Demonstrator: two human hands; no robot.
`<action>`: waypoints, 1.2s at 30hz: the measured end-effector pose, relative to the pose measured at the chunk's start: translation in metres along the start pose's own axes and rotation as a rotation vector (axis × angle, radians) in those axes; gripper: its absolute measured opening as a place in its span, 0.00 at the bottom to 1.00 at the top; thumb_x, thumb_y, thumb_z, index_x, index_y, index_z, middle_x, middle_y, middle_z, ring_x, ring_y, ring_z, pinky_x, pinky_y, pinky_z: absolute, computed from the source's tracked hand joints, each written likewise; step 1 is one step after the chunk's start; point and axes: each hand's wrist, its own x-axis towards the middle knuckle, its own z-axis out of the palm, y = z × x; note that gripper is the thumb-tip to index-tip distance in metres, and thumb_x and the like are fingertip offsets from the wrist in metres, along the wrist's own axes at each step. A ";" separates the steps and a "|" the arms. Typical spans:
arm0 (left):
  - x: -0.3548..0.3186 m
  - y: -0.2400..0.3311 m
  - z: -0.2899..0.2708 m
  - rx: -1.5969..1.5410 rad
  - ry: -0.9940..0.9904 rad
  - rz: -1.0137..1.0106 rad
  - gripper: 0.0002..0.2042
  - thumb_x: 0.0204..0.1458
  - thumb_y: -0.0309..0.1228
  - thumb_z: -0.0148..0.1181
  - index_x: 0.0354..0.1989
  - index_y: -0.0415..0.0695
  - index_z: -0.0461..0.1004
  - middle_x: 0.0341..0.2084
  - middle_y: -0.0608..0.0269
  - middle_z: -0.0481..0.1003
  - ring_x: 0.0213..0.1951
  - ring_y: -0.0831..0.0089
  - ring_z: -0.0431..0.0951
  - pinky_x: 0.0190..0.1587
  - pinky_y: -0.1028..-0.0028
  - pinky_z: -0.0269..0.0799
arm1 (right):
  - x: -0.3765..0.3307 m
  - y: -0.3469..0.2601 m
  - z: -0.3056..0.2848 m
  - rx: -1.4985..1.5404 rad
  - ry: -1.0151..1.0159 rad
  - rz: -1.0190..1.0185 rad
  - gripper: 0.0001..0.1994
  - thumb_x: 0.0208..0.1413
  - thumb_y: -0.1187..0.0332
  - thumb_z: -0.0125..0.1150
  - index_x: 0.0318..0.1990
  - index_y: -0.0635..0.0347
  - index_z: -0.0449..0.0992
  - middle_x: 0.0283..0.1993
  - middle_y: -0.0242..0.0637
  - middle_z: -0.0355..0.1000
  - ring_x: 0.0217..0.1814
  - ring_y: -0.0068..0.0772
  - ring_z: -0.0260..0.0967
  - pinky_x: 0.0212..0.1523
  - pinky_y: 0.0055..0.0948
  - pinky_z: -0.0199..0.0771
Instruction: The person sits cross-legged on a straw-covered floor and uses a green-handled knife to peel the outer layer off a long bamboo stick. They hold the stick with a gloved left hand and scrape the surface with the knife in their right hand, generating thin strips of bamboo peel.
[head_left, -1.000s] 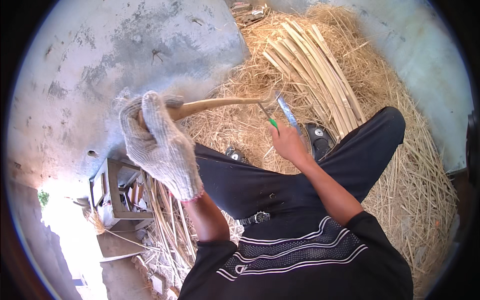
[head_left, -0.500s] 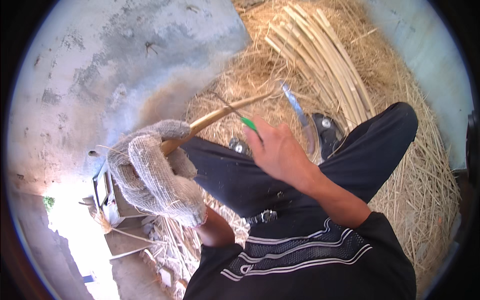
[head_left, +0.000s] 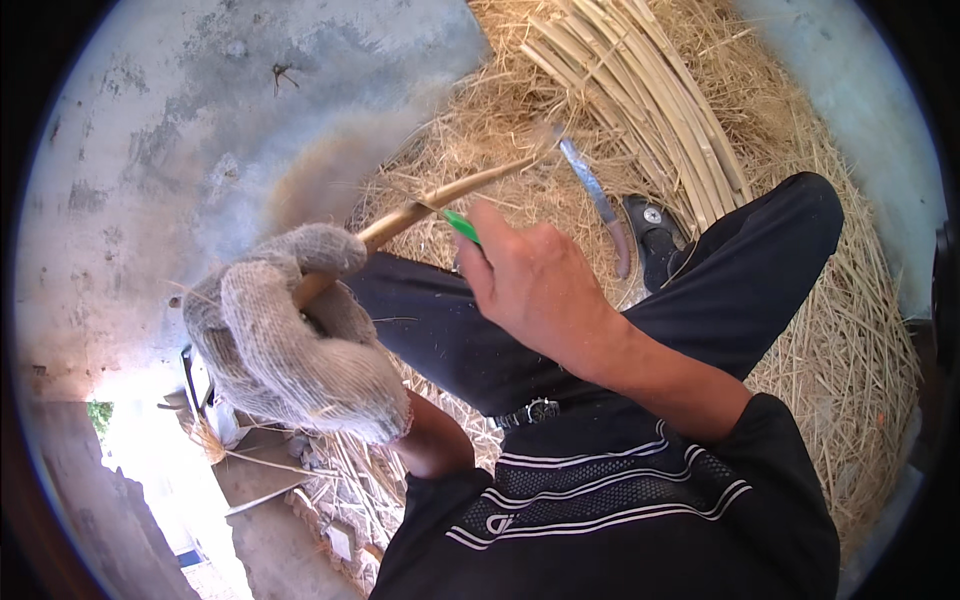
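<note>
My left hand (head_left: 295, 335), in a grey knitted glove, is closed around a pale bamboo strip (head_left: 440, 196) that slants up to the right over the straw. My bare right hand (head_left: 535, 285) grips a small green-handled tool (head_left: 461, 226) whose tip touches the strip just beyond the glove. Both hands hover over my black-trousered legs (head_left: 700, 290).
A long knife (head_left: 595, 200) lies on the straw beside a black shoe (head_left: 655, 232). A bundle of split bamboo strips (head_left: 640, 95) lies at the top. Loose straw (head_left: 850, 330) covers the ground to the right; a grey concrete wall (head_left: 180, 130) fills the left.
Both hands have come closer to the camera. The right hand moved left along the strip toward the gloved hand, which dropped lower and tilted the strip more steeply.
</note>
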 end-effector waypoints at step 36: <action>0.012 0.017 0.011 -0.088 0.009 -0.025 0.04 0.55 0.24 0.56 0.30 0.38 0.73 0.21 0.61 0.72 0.24 0.73 0.75 0.28 0.73 0.76 | 0.026 0.080 0.039 -0.129 0.068 0.102 0.12 0.61 0.66 0.54 0.39 0.69 0.72 0.22 0.61 0.72 0.27 0.61 0.75 0.24 0.52 0.75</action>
